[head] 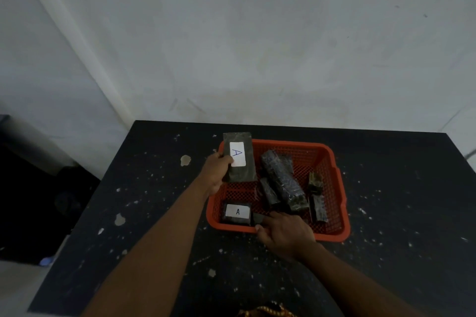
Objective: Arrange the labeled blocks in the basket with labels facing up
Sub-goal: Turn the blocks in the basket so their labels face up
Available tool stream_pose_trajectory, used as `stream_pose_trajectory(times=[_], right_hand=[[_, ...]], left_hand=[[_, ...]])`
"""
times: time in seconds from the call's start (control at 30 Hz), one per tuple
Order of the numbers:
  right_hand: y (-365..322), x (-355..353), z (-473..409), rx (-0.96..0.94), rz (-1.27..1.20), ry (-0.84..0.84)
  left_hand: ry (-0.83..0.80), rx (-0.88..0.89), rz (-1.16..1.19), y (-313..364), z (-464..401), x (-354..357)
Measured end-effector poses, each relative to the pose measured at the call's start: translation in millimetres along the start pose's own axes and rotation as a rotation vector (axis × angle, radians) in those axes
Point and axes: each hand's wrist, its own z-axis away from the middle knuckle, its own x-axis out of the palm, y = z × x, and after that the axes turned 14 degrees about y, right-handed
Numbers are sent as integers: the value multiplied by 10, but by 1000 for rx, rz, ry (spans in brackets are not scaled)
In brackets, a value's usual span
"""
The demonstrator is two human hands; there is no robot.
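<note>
Left hand grips a long dark block by its near left edge, thumb on top, holding it above the far left corner of the red basket. Its white label, marked A, faces up. Nearer the person than this grip, a smaller block lies flat in the basket's near left corner, its A label also up. Right hand rests over the near rim just beside that block, fingers reaching in and touching a small dark piece; whether they pinch it I cannot tell. To the right of the held block, several dark wrapped blocks lie jumbled with no labels showing. Judging by this, one block is arranged, one is about to be placed, and most remain to be turned and ordered.
</note>
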Motion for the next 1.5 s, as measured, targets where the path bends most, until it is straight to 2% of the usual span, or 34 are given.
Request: stream_pose_trajectory(times=[0.1,0.23,0.33,0.4,0.5,0.73,0.93,1.1,1.37,1.5], right_hand=[[-6,-19,-11,7,-3,-24],[-5,-31,-17,8,-3,-32],[-9,-25,-12,-1,-1,-23],[-9,-21,-10,-3,4,-11],[-13,-16,-13,-8,14,-5],[-21,-24,-27,3,3,-6],[-29,-56,-25,17,-12,-19],[-34,-75,-28,25,-32,-31],[-28,-82,-31,21,-57,-32],[-16,-47,-48,13,-49,-43]], left_hand=[[-69,-6,75,33,16,7],[-91,45,63,27,26,7],[-10,200,-82,18,7,-10],[61,257,-71,34,-5,-30],[141,258,8,85,-23,-51],[172,190,187,196,-80,-69],[261,477,-101,272,-164,-43],[161,661,-447,288,-262,26],[-36,753,-755,144,-420,222],[-85,645,-830,64,-536,315]])
